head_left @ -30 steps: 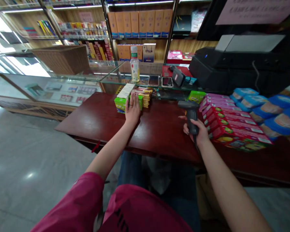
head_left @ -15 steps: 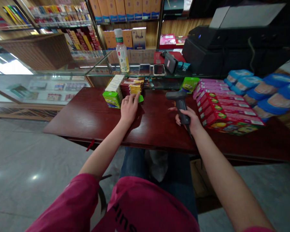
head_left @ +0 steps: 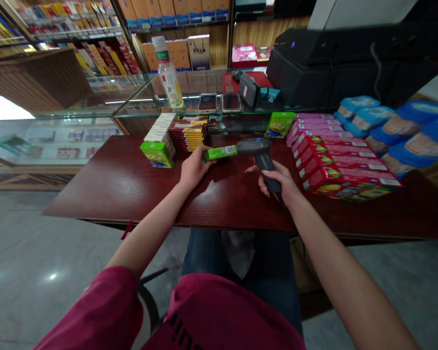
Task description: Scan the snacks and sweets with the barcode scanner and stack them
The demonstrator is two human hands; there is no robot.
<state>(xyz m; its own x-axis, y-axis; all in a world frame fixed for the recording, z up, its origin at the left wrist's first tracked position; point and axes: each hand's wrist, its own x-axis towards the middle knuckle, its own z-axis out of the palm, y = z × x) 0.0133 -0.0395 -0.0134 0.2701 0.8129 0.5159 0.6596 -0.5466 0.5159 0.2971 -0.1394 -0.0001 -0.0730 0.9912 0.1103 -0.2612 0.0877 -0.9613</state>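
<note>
My left hand (head_left: pixel 193 168) grips one end of a small green box (head_left: pixel 220 153) and holds it lifted above the dark red wooden table (head_left: pixel 131 189). My right hand (head_left: pixel 279 182) is closed round the handle of a grey barcode scanner (head_left: pixel 261 155), whose head sits right beside the green box. Behind my left hand a row of upright packs (head_left: pixel 160 141) with a green pack at its front stands next to a stack of red and yellow packs (head_left: pixel 189 132).
Rows of red and pink boxes (head_left: pixel 336 155) and blue packets (head_left: pixel 394 126) fill the table's right side. A glass counter (head_left: pixel 138 97) behind carries a bottle (head_left: pixel 168 73), two phones (head_left: pixel 219 102) and a black register (head_left: pixel 332 63). Stocked shelves line the back.
My left hand took a green box from the row of packs and raised it toward the scanner. My right hand lifted the scanner a little and turned it toward the box.
</note>
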